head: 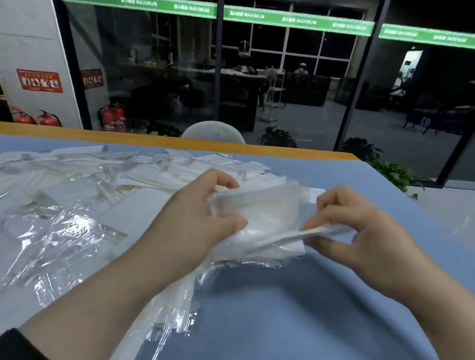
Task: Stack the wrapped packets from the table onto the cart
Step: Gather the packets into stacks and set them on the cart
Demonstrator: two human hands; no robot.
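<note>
A small stack of white packets in clear wrap is held above the blue table at mid-frame. My left hand grips the stack's left side, thumb on top and fingers curled behind it. My right hand pinches the right edge of one packet between thumb and fingers. Several more wrapped packets lie spread over the left half and the far middle of the table. No cart is in view.
The table's orange far edge runs across the frame, with a grey chair back behind it. Beyond stand glass walls, potted plants and red fire extinguishers. White floor lies off the table's right side.
</note>
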